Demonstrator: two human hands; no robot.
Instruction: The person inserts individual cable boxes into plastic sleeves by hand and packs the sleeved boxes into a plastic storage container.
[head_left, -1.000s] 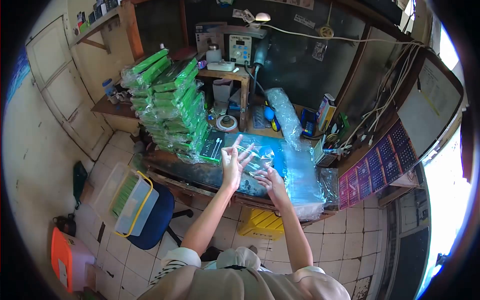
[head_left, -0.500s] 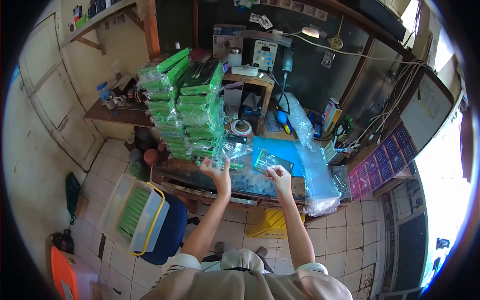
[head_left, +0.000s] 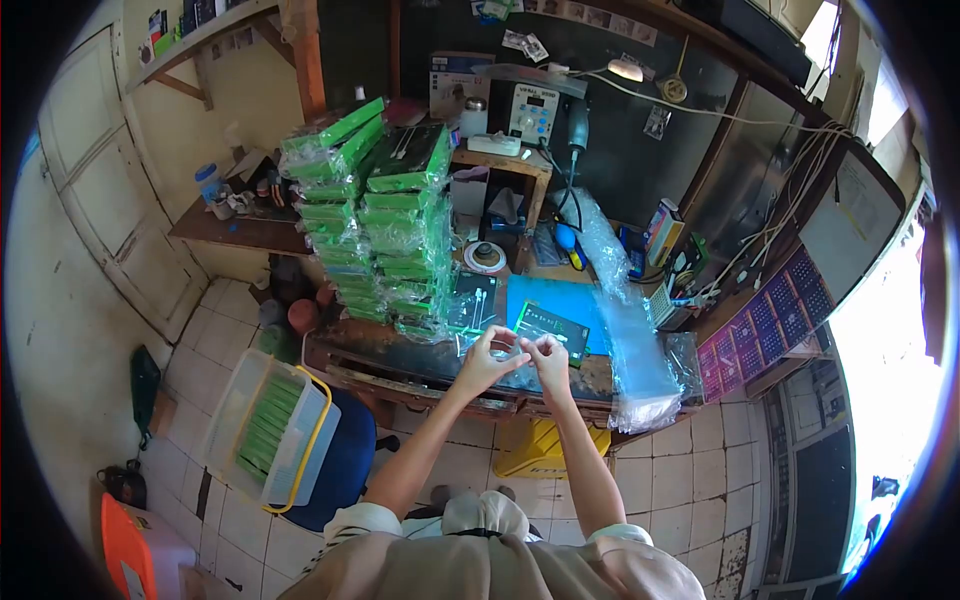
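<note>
My left hand (head_left: 488, 362) and my right hand (head_left: 547, 366) meet over the front of the workbench, fingertips close together. Both are closed in pinches; what sits between the fingers is too small to make out. Just behind my right hand a black and green package (head_left: 556, 332) lies partly on a blue mat (head_left: 583, 300). Another dark package with white cable pictures (head_left: 478, 298) lies behind my left hand, beside tall stacks of green packages in clear wrap (head_left: 408, 245).
Clear plastic sleeves (head_left: 642, 372) and bubble wrap (head_left: 598, 240) lie at the right. A soldering station (head_left: 533, 112) stands on a small wooden shelf (head_left: 530, 165). A clear bin with green packages (head_left: 232, 420) rests on a blue chair (head_left: 345, 455); a yellow crate (head_left: 545, 450) is under the bench.
My left hand has moved right, from beside the stacks to my right hand. My right hand has shifted slightly left, and the black and green package behind it shows more fully.
</note>
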